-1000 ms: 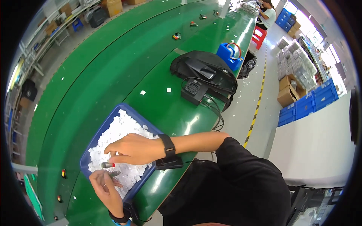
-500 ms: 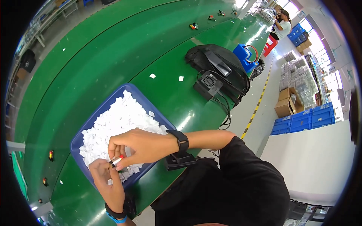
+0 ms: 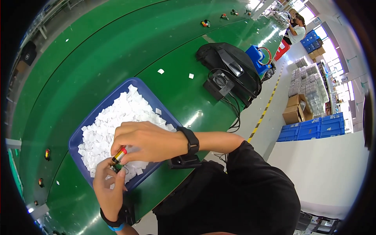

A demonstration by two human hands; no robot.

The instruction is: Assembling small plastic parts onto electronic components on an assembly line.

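Over a blue plastic bin [image 3: 80, 160] heaped with small white paper-like squares [image 3: 117, 109], my two hands meet at a small cylindrical battery [image 3: 118, 155]. It has a red end and a yellow-and-black body. My right hand [image 3: 150, 141] pinches the battery between thumb and fingers, tilted, red end up. Below it, my left hand [image 3: 109, 192] has its fingers closed on a small green circuit board [image 3: 116, 167] with thin wires, at the battery's lower end. Fingers partly cover the board, so how it joins the battery cannot be made out.
Similar battery pieces [image 3: 47, 154] lie on the green table at left and far back. A black bag [image 3: 243, 64], a black fan-grilled box [image 3: 219, 83] with cables and a blue tape holder [image 3: 256, 58] sit right of the bin. A person [image 3: 297, 31] works farther off.
My right hand has turned the battery, showing its yellow side and more of its length. The green board and wires have come into view at my left fingers. The camera view has shifted slightly.
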